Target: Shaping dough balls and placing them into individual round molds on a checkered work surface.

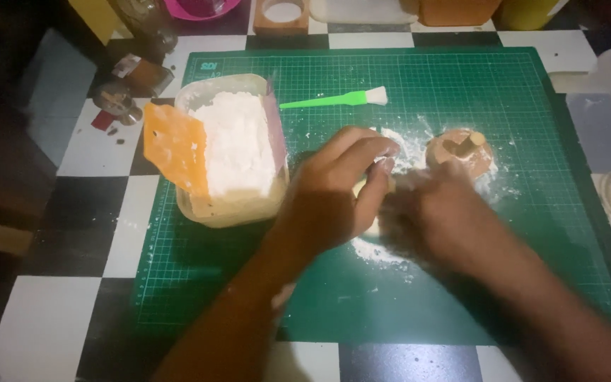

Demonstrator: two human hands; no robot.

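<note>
A pale dough lump (373, 226) sits on the green cutting mat (461, 92), pinched under the left hand (334, 191)'s curled fingers. The right hand (433, 219) is blurred; its grip is unclear, perhaps touching the lump. Left of the hands stands a cream tub of white powder (231, 148) with an orange flap (176, 148).

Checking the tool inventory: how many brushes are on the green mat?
1: a green-handled brush lies at the mat's far side, right of the powder tub. Hands could hide others.

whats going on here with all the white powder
A person works over a green cutting mat. The left hand and right hand press together on a small pale lump, mostly hidden, amid spilled powder. A tub of white powder sits to the left, with a green brush and a round wooden piece behind.
</note>
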